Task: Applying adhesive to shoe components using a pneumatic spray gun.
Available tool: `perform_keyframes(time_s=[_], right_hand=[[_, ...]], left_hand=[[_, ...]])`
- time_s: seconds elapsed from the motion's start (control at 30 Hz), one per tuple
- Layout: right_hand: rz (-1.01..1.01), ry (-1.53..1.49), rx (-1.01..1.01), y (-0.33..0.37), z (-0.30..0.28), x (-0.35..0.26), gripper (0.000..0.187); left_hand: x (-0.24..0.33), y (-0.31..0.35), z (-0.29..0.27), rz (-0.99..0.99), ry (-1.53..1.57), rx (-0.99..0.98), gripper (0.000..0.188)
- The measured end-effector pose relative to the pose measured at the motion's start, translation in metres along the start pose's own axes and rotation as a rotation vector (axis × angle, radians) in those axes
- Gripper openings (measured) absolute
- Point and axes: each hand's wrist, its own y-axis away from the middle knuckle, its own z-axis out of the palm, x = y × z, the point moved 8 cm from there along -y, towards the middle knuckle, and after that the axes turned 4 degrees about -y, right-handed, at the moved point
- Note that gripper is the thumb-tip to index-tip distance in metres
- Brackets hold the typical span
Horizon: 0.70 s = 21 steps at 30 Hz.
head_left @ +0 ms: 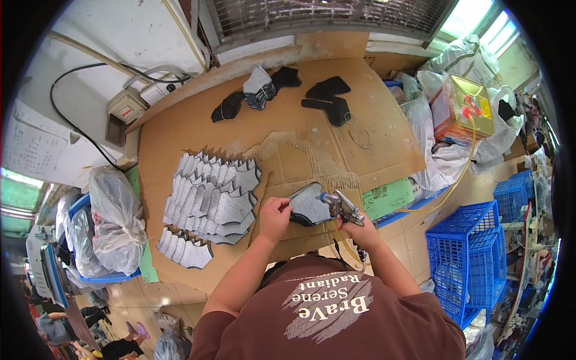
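My left hand [276, 216] pinches the left edge of a grey, black-edged cut piece [309, 203], which lies on the cardboard and seems to have more dark layers beneath it. In my right hand [361, 233] is a metal spray gun [345, 210], its blue-ringed nozzle at the piece's right side. Whether the trigger is pressed I cannot tell. Left of my left hand, grey pieces [210, 195] of like shape lie overlapped in several rows.
The cardboard-covered table [162, 135] also bears a grey stack [258, 88] and black pieces [329, 100] at the back. A yellow hose [459, 174] runs from a metal can [461, 108] at right. Blue crates [462, 258] stand lower right; plastic bags [117, 228] flank the left.
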Motion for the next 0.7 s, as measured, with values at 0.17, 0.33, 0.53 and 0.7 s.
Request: perform_keyframes(time_s=[0.17, 0.33, 0.53, 0.7], right_hand=[[0.018, 0.051, 0.026, 0.008, 0.005, -0.014, 0.018], [0.016, 0.043, -0.066, 0.015, 0.006, -0.019, 0.026], [0.006, 0.032, -0.151, 0.006, 0.011, -0.001, 0.025], [0.123, 0.014, -0.116, 0.007, 0.011, -0.001, 0.026]], left_hand=[[-0.019, 0.003, -0.007, -0.109, 0.012, 0.067, 0.012], [-0.055, 0.023, -0.014, -0.315, 0.590, -0.003, 0.019], [-0.036, 0.027, -0.021, -0.225, 0.186, 0.057, 0.025], [0.004, 0.004, -0.005, 0.044, -0.064, 0.070, 0.027]])
